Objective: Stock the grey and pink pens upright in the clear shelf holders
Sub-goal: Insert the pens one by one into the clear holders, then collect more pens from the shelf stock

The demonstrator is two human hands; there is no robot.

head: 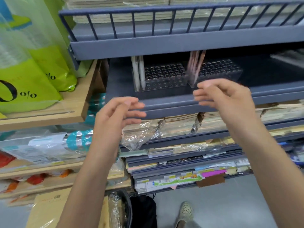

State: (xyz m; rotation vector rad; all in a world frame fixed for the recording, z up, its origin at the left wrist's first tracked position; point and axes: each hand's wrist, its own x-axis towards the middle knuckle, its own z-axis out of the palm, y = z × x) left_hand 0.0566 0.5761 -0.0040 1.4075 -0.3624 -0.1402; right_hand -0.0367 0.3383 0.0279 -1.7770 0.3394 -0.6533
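Observation:
Two clear holders with rows of round holes stand side by side on a dark blue shelf. The left holder [162, 77] has a few grey pens [139, 72] upright at its left end. The right holder [218, 71] has a few pink pens [195, 63] upright at its left end. My left hand [118, 116] hovers below and in front of the left holder, fingers apart and empty. My right hand [222, 96] is raised in front of the right holder, fingers spread, holding nothing. Both hands are blurred.
The blue shelf lip [164, 106] runs under the holders, with a railed shelf [164, 22] close above them. Stacked paper packs [177, 125] fill the tiers below. Green bags [29, 76] sit on a wooden shelf at left. A shoe [185, 213] shows on the floor.

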